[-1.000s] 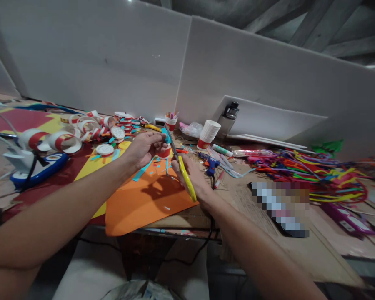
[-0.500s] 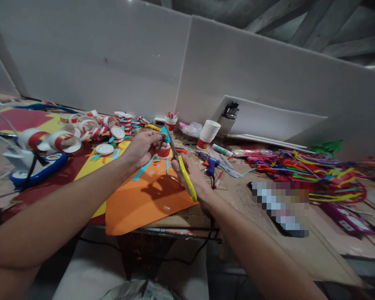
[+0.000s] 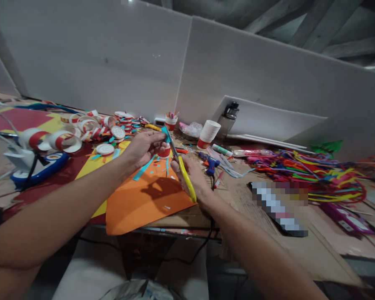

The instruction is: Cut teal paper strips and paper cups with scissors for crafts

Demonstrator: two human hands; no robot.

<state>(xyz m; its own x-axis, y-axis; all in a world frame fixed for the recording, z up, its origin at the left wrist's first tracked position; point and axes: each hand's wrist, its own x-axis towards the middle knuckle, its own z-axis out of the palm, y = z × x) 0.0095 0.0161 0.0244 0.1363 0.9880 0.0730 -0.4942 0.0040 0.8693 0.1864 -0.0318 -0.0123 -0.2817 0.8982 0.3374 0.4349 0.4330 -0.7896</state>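
Observation:
My left hand (image 3: 143,148) pinches a small teal paper piece (image 3: 166,134) above the orange paper sheet (image 3: 143,200). My right hand (image 3: 192,179) grips yellow-handled scissors (image 3: 184,171), whose blades point up and touch the teal piece. A red-and-white cup piece (image 3: 165,152) stands on the sheet just behind the hands. Teal strips (image 3: 143,168) and small scraps lie on the orange sheet under the hands.
Red-and-white paper rings (image 3: 65,139) pile up at the left by a blue-and-white device (image 3: 34,168). A stack of paper cups (image 3: 208,134), a dark bottle (image 3: 228,118), a blue glue gun (image 3: 210,164) and a heap of coloured strips (image 3: 315,173) lie right. White foam boards (image 3: 253,71) wall the back.
Almost nothing has moved; the hands and scissors have crept slightly upward while staying on the teal piece.

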